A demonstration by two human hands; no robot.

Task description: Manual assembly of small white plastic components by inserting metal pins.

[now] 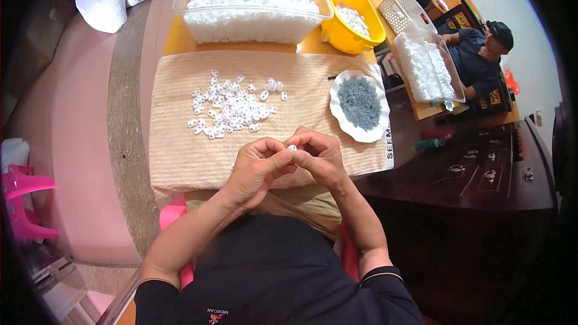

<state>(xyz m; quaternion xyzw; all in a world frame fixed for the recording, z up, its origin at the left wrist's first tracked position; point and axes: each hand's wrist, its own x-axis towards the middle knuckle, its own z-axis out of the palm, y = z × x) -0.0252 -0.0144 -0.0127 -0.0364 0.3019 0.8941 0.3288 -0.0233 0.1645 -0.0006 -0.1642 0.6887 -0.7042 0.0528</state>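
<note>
Between my fingertips, over the near part of the cloth, is a small white plastic piece. My left hand pinches it from one side, thumb against fingers. From the other side my right hand closes on it too, its thumb and index finger meeting the left ones. Just beyond the hands lies a loose pile of white two-holed plastic pieces. To the right a white scalloped plate bears a heap of fine grey pieces that look like small metal springs.
A striped beige cloth covers the table. At its far edge stand a clear tub full of white pieces and a yellow basin. Another person sits at the right by a second clear bin. A pink stool stands at left.
</note>
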